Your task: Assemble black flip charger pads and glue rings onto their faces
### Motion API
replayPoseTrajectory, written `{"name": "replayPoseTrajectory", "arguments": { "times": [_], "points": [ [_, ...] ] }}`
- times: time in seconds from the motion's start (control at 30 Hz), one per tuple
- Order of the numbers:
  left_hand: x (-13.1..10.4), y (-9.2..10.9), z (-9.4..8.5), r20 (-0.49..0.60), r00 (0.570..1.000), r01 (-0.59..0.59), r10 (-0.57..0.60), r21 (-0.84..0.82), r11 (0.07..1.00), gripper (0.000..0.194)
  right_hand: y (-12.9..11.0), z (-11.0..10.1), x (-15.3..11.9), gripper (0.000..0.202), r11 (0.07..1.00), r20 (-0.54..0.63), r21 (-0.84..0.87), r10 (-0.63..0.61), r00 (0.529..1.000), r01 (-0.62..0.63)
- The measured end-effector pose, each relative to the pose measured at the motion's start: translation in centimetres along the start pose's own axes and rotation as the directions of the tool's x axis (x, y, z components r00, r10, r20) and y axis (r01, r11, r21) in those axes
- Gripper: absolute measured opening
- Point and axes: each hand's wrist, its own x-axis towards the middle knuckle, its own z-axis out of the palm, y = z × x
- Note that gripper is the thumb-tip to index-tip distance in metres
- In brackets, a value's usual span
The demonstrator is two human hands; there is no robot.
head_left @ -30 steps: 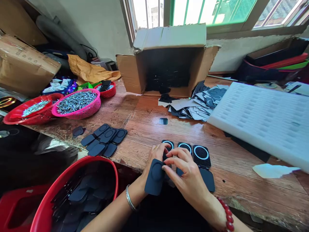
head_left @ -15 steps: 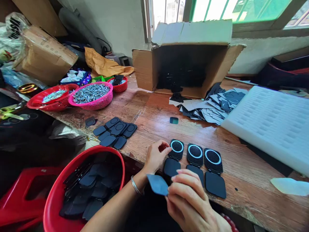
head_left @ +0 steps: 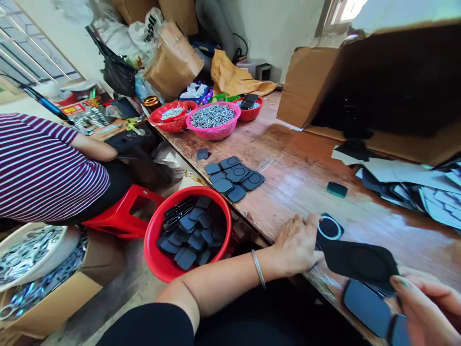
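A: What's just changed?

B: The view has swung left, so a person in a striped top (head_left: 46, 168) is in sight. And the dark sheet (head_left: 360, 263), tilted a moment ago, now shows a broad face with a faint ring.

A: Who has it?

B: The right hand (head_left: 428, 298). Its grip is pinched on the sheet's right end; the rest reaches out toward the left hand (head_left: 297, 245).

A: And that left one?

B: Low at the near edge of the desk (head_left: 288, 192), just beside the ringed piece (head_left: 329, 228). Whether its grip is closed on that, or touches the sheet, I can't fairly tell; the fingertips are hidden.

A: So what does the change mean for the work?

B: I'd judge the sheet is mid-handling: it's up between the hands, partly covering the ringed piece, not laid down. The pile of dark pieces (head_left: 236, 174) and the red tub (head_left: 148, 250) lie as before.
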Motion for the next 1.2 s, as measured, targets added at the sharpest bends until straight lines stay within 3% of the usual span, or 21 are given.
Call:
{"name": "replayPoseTrajectory", "arguments": {
  "times": [0.07, 0.17, 0.23, 0.3, 0.43, 0.6, 0.7, 0.8, 1.03, 1.2],
  "points": [
    [0.5, -1.1, -0.4, -0.015, 1.0, 0.009, -0.01, -0.092, 0.996, 0.072, 0.0, 0.3, 0.7, 0.028, 0.981, -0.068, 0.119, 0.162, 0.984, -0.154],
    [1.0, -2.9, -1.1, -0.025, 0.995, 0.084, -0.097, -0.325, 0.942, 0.073, -2.1, 1.5, 0.7, 0.031, 0.924, -0.068, 0.233, 0.326, 0.943, -0.302],
    [0.9, -3.9, -1.8, 0.045, 0.986, 0.161, -0.161, -0.523, 0.837, 0.072, -3.7, 2.4, 0.7, 0.034, 0.895, -0.034, 0.268, 0.379, 0.925, -0.357],
    [0.5, -4.5, -2.6, 0.176, 0.967, 0.253, -0.183, -0.696, 0.672, 0.072, -4.8, 3.1, 0.9, 0.038, 0.866, -0.017, 0.305, 0.421, 0.907, -0.396],
    [-0.6, -4.8, -4.0, 0.376, 0.919, 0.392, -0.119, -0.838, 0.38, 0.076, -6.0, 3.8, 1.3, 0.039, 0.814, 0.047, 0.356, 0.474, 0.879, -0.458],
    [-1.6, -4.5, -4.4, 0.53, 0.846, 0.504, 0.057, -0.83, 0.24, 0.056, -6.7, 4.8, 1.1, 0.034, 0.758, 0.174, 0.41, 0.482, 0.859, -0.508],
    [-1.8, -4.4, -4.4, 0.515, 0.85, 0.484, 0.11, -0.846, 0.225, 0.06, -6.8, 5.1, 0.9, 0.036, 0.732, 0.197, 0.428, 0.496, 0.846, -0.529],
    [-1.9, -4.2, -4.4, 0.479, 0.868, 0.43, 0.13, -0.856, 0.287, 0.066, -6.5, 5.1, 0.9, 0.037, 0.735, 0.18, 0.427, 0.502, 0.846, -0.527],
    [-1.8, -3.7, -4.2, 0.546, 0.836, 0.482, 0.057, -0.78, 0.4, 0.068, -6.1, 5.1, 0.6, 0.035, 0.722, 0.211, 0.419, 0.512, 0.833, -0.55],
    [-1.7, -3.4, -4.0, 0.555, 0.828, 0.447, 0.085, -0.743, 0.498, 0.062, -6.4, 5.2, 0.0, 0.035, 0.711, 0.256, 0.388, 0.527, 0.81, -0.586]
  ]
}}
